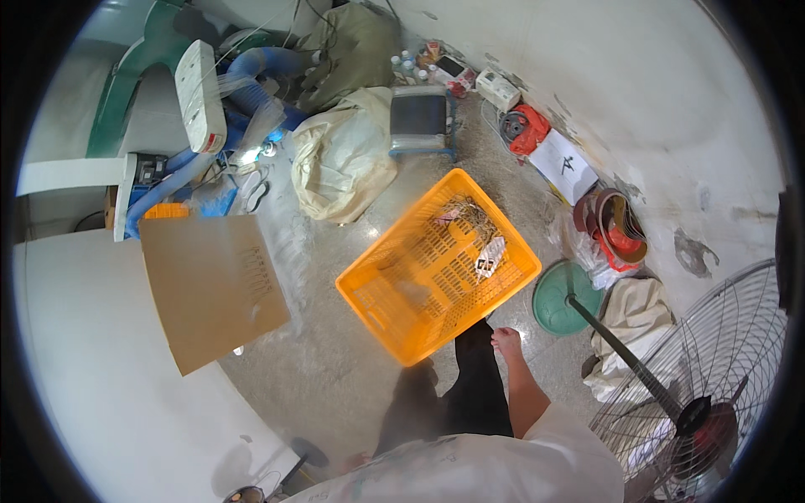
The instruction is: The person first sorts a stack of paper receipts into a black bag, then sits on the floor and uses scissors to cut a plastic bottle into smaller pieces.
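A yellow plastic crate [369,314] with slotted sides stands tilted across the floor in front of my legs. Inside it lie a small heap of thin stringy scraps [474,220] and a white piece with dark marks [490,257]. My right hand [506,342] hangs just below the crate's near right edge, apart from it, fingers curled and nothing visible in them. Of my left hand [357,460] only a small blurred patch shows beside my shirt; its fingers cannot be made out.
A standing fan [696,411] with a green round base [553,306] is at right. Brown cardboard [214,293] lies on a white surface at left. Farther off are a pale sack [344,155], a dark-topped stool-like box [419,121], blue hoses [251,80] and sanding-belt-like rolls [616,226].
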{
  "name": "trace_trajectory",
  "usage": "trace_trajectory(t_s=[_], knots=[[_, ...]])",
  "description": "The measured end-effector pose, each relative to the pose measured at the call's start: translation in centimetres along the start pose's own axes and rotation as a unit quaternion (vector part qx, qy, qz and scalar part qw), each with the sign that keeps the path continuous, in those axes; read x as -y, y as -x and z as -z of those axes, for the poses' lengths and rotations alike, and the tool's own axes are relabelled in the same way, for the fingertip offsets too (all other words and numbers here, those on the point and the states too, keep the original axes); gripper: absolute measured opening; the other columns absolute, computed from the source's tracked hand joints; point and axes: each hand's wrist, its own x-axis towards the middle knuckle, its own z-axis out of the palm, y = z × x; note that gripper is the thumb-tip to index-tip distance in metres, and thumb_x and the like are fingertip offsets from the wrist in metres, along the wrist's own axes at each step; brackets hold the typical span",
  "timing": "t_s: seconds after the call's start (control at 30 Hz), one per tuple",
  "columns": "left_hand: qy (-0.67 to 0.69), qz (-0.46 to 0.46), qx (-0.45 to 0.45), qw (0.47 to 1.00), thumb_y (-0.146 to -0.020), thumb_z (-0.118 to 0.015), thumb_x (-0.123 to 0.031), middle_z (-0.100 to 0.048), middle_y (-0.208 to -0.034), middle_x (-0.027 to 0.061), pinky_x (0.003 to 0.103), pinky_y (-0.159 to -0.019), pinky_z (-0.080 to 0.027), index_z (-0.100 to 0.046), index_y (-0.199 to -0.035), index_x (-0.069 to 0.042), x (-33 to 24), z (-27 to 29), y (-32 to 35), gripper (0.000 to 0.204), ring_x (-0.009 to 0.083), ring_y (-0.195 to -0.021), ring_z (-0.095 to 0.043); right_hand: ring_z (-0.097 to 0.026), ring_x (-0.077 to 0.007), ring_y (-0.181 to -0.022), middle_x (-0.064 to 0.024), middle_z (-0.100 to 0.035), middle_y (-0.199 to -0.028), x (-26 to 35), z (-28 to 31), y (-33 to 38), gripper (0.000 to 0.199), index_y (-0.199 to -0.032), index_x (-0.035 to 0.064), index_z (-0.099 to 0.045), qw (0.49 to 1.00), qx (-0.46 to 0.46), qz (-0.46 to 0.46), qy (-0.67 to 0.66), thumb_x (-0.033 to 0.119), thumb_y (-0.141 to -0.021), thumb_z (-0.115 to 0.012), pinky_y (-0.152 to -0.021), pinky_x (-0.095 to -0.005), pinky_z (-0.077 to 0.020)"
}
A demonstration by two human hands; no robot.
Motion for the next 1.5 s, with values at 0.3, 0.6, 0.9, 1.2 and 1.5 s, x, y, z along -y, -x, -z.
trace_trajectory(t_s=[0.3,0.6,0.9,1.2,1.5], knots=[[-0.118,-0.036,-0.045,0.991,-0.098,-0.063,-0.022,-0.064,-0.129,0.0140,0.038,-0.106,-0.045,-0.045,-0.146,-0.001,5.1,-0.8,-0.2,0.056,0.0257,-0.120,-0.059,-0.065,-0.0182,-0.062,-0.0069,-0.067,-0.079,-3.0,1.8,-1.9,0.018,-0.095,0.0040,-0.066,0.996,0.036,-0.012,0.080,0.021,-0.091,-0.063,-0.051,-0.0344,-0.0520],[-0.164,0.113,-0.161,0.967,-0.099,-0.062,-0.033,-0.059,-0.140,0.0087,0.038,-0.108,-0.044,-0.050,-0.145,-0.009,4.2,-4.8,0.2,0.054,0.0209,-0.129,-0.053,-0.068,-0.0189,-0.065,-0.0077,-0.070,-0.083,-0.6,-0.9,-0.5,0.019,-0.100,0.0033,-0.067,0.991,0.064,0.030,0.111,0.020,-0.090,-0.064,-0.053,-0.0330,-0.0529],[-0.027,-0.066,-0.084,0.994,-0.098,-0.062,-0.018,-0.066,-0.122,0.0119,0.037,-0.095,-0.053,-0.051,-0.141,0.000,7.0,9.1,-5.2,0.048,0.0251,-0.107,-0.065,-0.066,-0.0180,-0.062,-0.0062,-0.070,-0.079,-3.4,-5.2,3.8,0.020,-0.100,0.0039,-0.068,0.983,-0.033,0.087,0.160,0.020,-0.088,-0.067,-0.052,-0.0322,-0.0533],[-0.027,0.009,-0.203,0.979,-0.102,-0.047,-0.020,-0.062,-0.110,0.0119,0.037,-0.074,-0.046,-0.059,-0.124,-0.002,0.1,30.8,-8.7,0.031,0.0254,-0.092,-0.058,-0.064,-0.0167,-0.061,-0.0052,-0.067,-0.075,-13.9,-12.5,14.4,0.017,-0.093,0.0055,-0.071,0.943,0.039,0.035,0.329,0.020,-0.087,-0.066,-0.053,-0.0321,-0.0520],[-0.567,-0.229,-0.085,0.787,-0.100,-0.045,-0.023,-0.063,-0.131,0.0224,0.043,-0.106,-0.045,-0.058,-0.134,-0.002,-31.1,22.3,-16.1,0.042,0.0381,-0.123,-0.058,-0.070,-0.0216,-0.071,-0.0100,-0.071,-0.087,-21.1,-12.8,18.7,0.029,-0.108,0.0023,-0.068,0.976,-0.103,-0.054,0.184,0.023,-0.088,-0.063,-0.057,-0.0378,-0.0560]])
